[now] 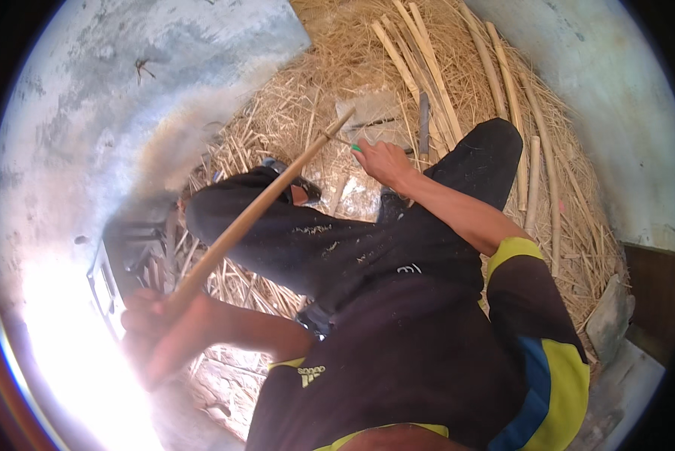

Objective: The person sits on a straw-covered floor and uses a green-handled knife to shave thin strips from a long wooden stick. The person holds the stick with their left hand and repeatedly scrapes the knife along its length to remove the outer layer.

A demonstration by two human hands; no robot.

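My left hand (164, 327), blurred and partly washed out by bright light, is closed around the near end of a long peeled wooden stick (256, 206). The stick slants up and to the right over my leg, tapering toward its far tip. My right hand (385, 163) is closed on a small green-handled knife (355, 148), most of its handle hidden in the fingers. The thin blade meets the stick a little short of its far tip. It is too small to tell whether it cuts into the wood.
Shavings (337, 45) cover the floor around my dark-trousered legs. Several pale sticks (420, 64) lie at the far right, and curved ones (552, 180) run down the right side. A dark rod (424, 124) lies near my right knee. Worn walls (149, 98) stand on both sides.
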